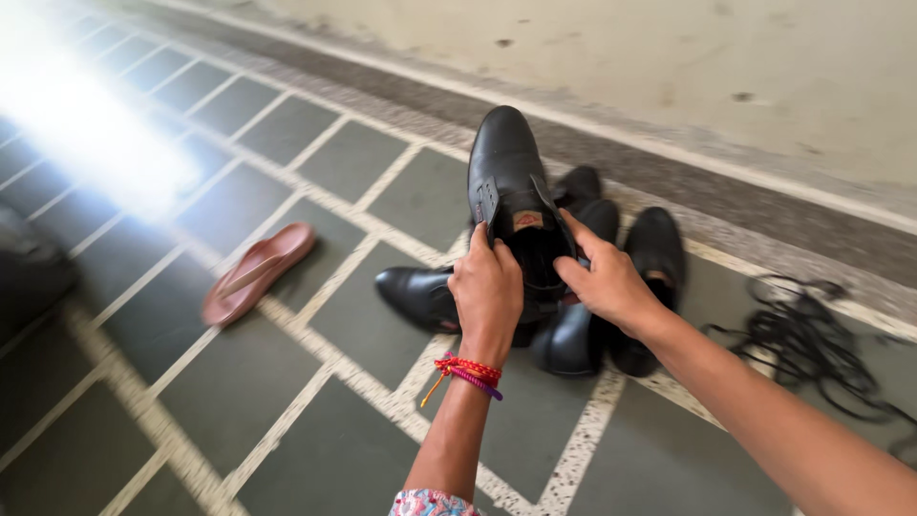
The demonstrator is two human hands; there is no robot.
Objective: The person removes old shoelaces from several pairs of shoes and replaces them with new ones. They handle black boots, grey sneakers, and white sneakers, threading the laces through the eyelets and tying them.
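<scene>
I hold black dress shoe | left hand, right hand fingers pinching its opening | heel hidden | other black shoes beneath, pink sandal well left.

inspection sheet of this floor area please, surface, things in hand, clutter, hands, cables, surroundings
surface: tiled floor, dark grey squares with pale speckled joints, glare at upper left
things in hand: black shoe lifted off the floor, opening toward the camera, laceless
clutter: other black shoes lying below it; one brown sandal apart to the left
hands: left hand in a grip on the shoe's opening edge, thread bands on the wrist; right hand holds the opposite edge
cables: nothing seen; a heap of black laces lies at right
surroundings: pale wall behind
</scene>
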